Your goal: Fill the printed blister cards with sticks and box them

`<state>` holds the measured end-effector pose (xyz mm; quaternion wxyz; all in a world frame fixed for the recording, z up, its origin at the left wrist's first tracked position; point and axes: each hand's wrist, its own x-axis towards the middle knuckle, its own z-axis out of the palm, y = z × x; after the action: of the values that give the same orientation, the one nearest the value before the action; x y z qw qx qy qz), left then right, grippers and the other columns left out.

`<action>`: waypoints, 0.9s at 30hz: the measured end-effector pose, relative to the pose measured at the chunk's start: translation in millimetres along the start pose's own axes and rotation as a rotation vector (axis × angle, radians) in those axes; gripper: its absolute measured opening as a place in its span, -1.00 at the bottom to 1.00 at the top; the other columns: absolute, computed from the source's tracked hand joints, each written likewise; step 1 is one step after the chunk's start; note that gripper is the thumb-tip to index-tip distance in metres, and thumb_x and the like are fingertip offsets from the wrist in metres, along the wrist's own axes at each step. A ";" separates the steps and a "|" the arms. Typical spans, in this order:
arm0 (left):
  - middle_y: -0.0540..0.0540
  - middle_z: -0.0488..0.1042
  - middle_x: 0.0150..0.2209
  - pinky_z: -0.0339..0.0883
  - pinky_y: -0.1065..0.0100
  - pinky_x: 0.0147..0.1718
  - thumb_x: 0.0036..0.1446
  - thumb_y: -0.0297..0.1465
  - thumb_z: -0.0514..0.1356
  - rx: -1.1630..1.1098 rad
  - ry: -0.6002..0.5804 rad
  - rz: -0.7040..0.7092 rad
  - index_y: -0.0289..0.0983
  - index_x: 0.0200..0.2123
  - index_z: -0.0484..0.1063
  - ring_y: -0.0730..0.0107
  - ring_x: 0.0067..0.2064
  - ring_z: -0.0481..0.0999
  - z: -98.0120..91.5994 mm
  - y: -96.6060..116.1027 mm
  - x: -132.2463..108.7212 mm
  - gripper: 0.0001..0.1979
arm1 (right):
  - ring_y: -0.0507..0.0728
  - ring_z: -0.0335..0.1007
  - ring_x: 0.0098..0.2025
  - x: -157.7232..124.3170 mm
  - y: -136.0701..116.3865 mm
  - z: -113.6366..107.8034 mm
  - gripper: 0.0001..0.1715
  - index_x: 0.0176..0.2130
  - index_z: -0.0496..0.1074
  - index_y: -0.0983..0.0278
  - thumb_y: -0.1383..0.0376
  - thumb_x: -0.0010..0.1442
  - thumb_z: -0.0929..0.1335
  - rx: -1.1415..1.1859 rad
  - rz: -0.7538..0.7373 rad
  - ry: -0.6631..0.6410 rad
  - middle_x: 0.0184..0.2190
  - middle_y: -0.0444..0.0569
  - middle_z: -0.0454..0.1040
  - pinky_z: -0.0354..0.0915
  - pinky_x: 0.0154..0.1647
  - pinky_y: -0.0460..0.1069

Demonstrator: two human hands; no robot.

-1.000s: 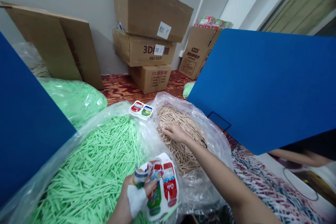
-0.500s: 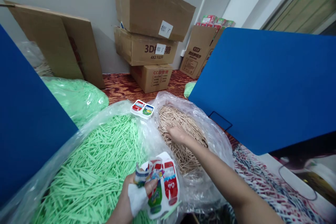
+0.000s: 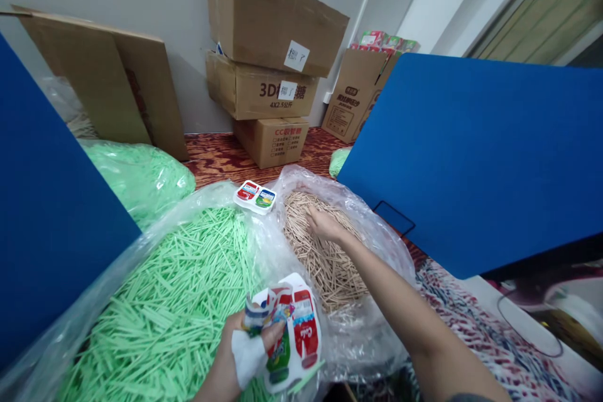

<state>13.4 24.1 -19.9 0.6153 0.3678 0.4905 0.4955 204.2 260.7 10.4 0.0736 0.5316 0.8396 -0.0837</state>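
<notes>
My left hand (image 3: 252,348), with a white wrap at the thumb base, grips a white plastic candy tray (image 3: 306,333) printed with red cola and green soda bottles. Its printed film cover (image 3: 266,314) is peeled back and curled under my thumb. A pale green stick (image 3: 306,378) lies along the tray's lower edge. My right hand (image 3: 323,224) is over the tan sticks (image 3: 325,270) in a clear plastic bag (image 3: 391,251), fingers pinched together at the pile; what they hold, if anything, is too small to make out. Left of it, green sticks (image 3: 164,301) fill another clear bag.
A small sealed twin candy pack (image 3: 255,196) rests on the bag rims. Blue panels (image 3: 480,157) stand on both sides. Stacked cardboard boxes (image 3: 271,141) are against the wall, beside a folded carton (image 3: 108,75) and an open box of packs (image 3: 351,94).
My right hand has shifted slightly up and to the right over the tan sticks, its fingers now more visible. My left hand keeps the tray in nearly the same place.
</notes>
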 end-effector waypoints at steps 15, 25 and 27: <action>-0.16 0.61 -0.45 0.46 0.17 -0.26 -0.17 -0.19 0.38 -0.029 0.076 0.006 -0.36 -0.44 0.55 0.12 -0.37 0.58 -4.5 -7.7 5.5 -0.67 | 0.08 0.37 -0.31 -8.8 -19.3 5.5 -0.66 -0.09 0.18 0.27 0.12 0.31 0.08 0.711 0.000 0.080 -0.30 0.01 0.40 0.27 -0.28 -0.02; 0.02 0.48 -0.62 0.37 0.38 -0.48 -0.22 -0.32 0.40 -0.017 0.199 0.089 -0.30 -0.60 0.33 0.40 -0.55 0.44 1.7 -5.0 13.6 -0.71 | -0.05 0.21 -0.57 -70.0 -82.2 0.0 -0.52 -0.30 0.17 0.21 -0.09 0.07 0.34 1.826 -0.108 0.125 -0.56 -0.27 0.18 0.17 -0.52 -0.13; 0.06 0.43 -0.65 0.33 0.42 -0.51 -0.22 -0.35 0.39 0.017 0.210 0.107 -0.29 -0.61 0.30 0.45 -0.58 0.39 0.7 -1.5 14.2 -0.71 | -0.05 0.23 -0.55 -78.9 -99.5 -8.4 -0.58 -0.29 0.19 0.21 -0.04 0.10 0.35 1.946 -0.158 0.232 -0.59 -0.29 0.18 0.20 -0.47 -0.12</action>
<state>14.8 37.5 -24.6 0.5300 0.3446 0.5361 0.5594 147.3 151.2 41.6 -0.4850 0.3074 0.4395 -0.6907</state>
